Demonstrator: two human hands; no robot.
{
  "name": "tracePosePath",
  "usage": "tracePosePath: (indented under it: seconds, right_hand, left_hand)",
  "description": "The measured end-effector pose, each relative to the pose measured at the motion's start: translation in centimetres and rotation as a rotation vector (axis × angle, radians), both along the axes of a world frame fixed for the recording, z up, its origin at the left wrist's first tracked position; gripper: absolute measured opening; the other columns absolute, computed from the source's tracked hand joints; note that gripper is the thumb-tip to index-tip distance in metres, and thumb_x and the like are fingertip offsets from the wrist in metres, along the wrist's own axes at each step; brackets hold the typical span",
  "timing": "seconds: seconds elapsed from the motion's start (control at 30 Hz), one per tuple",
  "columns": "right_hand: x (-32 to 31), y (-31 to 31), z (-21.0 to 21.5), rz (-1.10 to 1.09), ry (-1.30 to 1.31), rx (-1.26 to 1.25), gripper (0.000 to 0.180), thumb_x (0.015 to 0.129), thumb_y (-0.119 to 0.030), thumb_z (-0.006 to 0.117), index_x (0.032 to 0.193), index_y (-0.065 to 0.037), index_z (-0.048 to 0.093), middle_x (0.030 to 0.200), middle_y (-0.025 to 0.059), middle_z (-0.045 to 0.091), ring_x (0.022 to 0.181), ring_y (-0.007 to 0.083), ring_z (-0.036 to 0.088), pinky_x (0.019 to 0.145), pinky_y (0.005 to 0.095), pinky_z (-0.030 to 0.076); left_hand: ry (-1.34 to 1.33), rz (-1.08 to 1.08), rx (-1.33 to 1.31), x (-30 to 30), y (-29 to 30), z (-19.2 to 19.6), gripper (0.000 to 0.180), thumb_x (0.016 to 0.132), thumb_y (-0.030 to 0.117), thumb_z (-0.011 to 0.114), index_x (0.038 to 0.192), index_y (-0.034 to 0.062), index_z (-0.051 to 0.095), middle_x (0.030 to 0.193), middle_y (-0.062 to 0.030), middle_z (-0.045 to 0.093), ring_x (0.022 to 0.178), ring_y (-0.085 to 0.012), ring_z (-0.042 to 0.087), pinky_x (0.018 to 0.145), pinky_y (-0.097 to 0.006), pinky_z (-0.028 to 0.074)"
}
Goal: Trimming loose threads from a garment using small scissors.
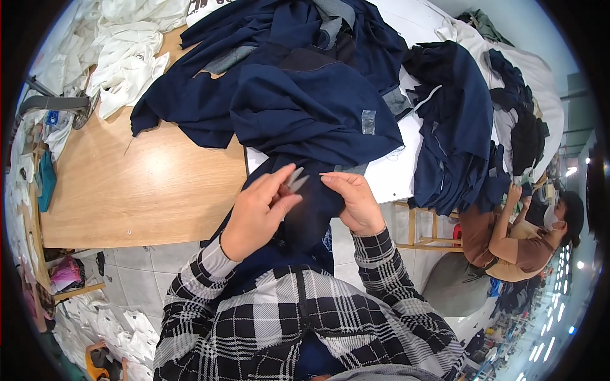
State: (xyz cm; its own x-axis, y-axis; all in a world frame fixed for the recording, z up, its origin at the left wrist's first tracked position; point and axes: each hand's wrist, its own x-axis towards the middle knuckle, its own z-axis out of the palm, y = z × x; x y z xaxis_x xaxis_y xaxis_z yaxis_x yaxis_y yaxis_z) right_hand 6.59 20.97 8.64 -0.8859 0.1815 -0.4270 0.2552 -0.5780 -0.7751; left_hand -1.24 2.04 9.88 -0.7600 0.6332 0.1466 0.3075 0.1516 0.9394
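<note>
My left hand [254,209] is closed round small metal thread snips [297,181], whose two pointed blades stand apart beyond my fingers. Just to the right, my right hand [359,202] makes a pinch of thumb and forefinger; whatever it holds is too fine to make out. Below and between both hands, a dark navy garment piece [311,219] hangs over the table edge toward my lap, partly blurred. It runs into a large heap of navy garments [286,101] on the table, where a clear plastic sticker [368,122] shows on the cloth.
A wooden tabletop [140,184] spreads to the left, with white garments [127,63] heaped behind. More navy garments [451,133] drape over the white table's right side. A masked co-worker [521,247] sits at the right, hands on cloth. Wooden stool legs [426,238] stand below.
</note>
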Motion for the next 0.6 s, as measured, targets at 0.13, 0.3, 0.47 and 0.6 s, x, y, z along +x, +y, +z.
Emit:
tracePosePath:
  seconds: [0.13, 0.3, 0.47, 0.6]
  right_hand:
    - [-0.3, -0.6, 0.3, -0.036, 0.004, -0.044, 0.016, 0.087, -0.006, 0.060, 0.097, 0.004, 0.067, 0.091, 0.0086, 0.068, 0.081, 0.0114, 0.063, 0.075, 0.0216, 0.049]
    - [-0.3, -0.7, 0.8, -0.022, 0.006, -0.056, 0.016, 0.087, -0.006, 0.060, 0.098, 0.004, 0.066, 0.091, 0.0086, 0.068, 0.080, 0.0114, 0.063, 0.074, 0.0218, 0.050]
    - [-0.3, -0.8, 1.1, -0.001, 0.029, -0.078, 0.016, 0.088, -0.006, 0.059, 0.098, 0.004, 0.066, 0.091, 0.0085, 0.068, 0.079, 0.0115, 0.063, 0.073, 0.0219, 0.050]
    - [-0.4, -0.9, 1.2, -0.001, 0.029, -0.069, 0.016, 0.088, -0.006, 0.059, 0.098, 0.005, 0.066, 0.092, 0.0086, 0.068, 0.080, 0.0112, 0.063, 0.073, 0.0218, 0.050]
  left_hand:
    - [-0.022, 0.004, -0.079, 0.8, 0.1, 0.5, 0.034, 0.082, 0.010, 0.067, 0.110, 0.0019, 0.049, 0.081, -0.0119, 0.060, 0.067, -0.0218, 0.060, 0.061, -0.029, 0.048]
    - [0.003, -0.021, -0.084, 0.5, 0.3, 0.5, 0.030, 0.083, 0.010, 0.066, 0.103, 0.0017, 0.046, 0.081, -0.0138, 0.060, 0.069, -0.0245, 0.063, 0.061, -0.031, 0.048]
    - [-0.093, -0.049, -0.103, 0.4, 0.3, 0.6, 0.028, 0.084, 0.011, 0.065, 0.103, 0.0013, 0.047, 0.083, -0.0145, 0.061, 0.072, -0.0257, 0.064, 0.064, -0.030, 0.050]
    - [-0.090, -0.049, -0.059, 0.3, 0.6, 0.5, 0.027, 0.084, 0.011, 0.065, 0.102, 0.0012, 0.047, 0.084, -0.0145, 0.062, 0.074, -0.0255, 0.064, 0.066, -0.030, 0.050]
